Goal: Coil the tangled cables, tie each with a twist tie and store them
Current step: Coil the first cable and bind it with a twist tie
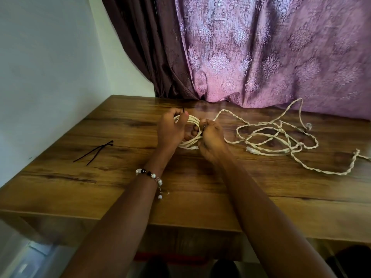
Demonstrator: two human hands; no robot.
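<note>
Above the table (104, 177), both hands grip the coiled cable (192, 119); left hand (170, 130) seemingly pinches a twist tie (183, 109); right hand (210, 137) should clamp loops firmly while cinching.

Both forearms reach forward, close together. The left hand (170, 129) and the right hand (210, 137) have curled fingers, each gripping one side of the coiled cable (192, 121).

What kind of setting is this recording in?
Probably a room in a home: a wood-grain table stands against a plain white wall, with patterned purple curtains hanging behind it.
</note>
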